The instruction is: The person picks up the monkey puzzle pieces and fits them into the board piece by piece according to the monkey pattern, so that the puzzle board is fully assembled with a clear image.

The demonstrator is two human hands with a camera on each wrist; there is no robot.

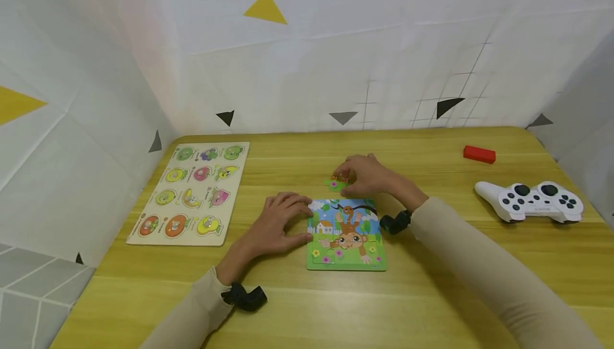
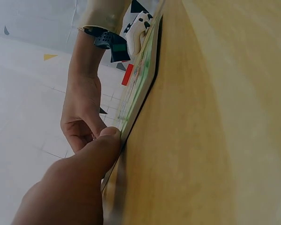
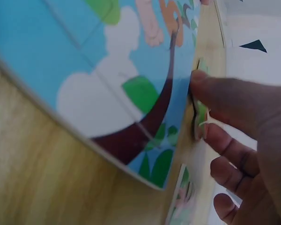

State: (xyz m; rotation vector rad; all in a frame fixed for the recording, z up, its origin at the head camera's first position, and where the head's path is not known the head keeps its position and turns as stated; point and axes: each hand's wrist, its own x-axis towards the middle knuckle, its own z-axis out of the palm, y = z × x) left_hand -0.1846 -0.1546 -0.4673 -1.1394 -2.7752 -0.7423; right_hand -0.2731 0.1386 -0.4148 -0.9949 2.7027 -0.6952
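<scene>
A square monkey picture puzzle lies flat on the wooden table, its picture pieces fitted together. At its left edge is my left hand, fingers spread and loosely bent, the thumb touching the board's side. Just behind the far edge, my right hand pinches a small green puzzle piece between thumb and fingertips. In the head view that loose piece shows green with a pink flower, partly covered by the fingers. Another loose piece lies on the table close by in the right wrist view.
To the left lies a fruit peg board with rows of knobbed pieces. A white game controller sits at the right, with a red block behind it. Patterned white cloth hangs behind the table.
</scene>
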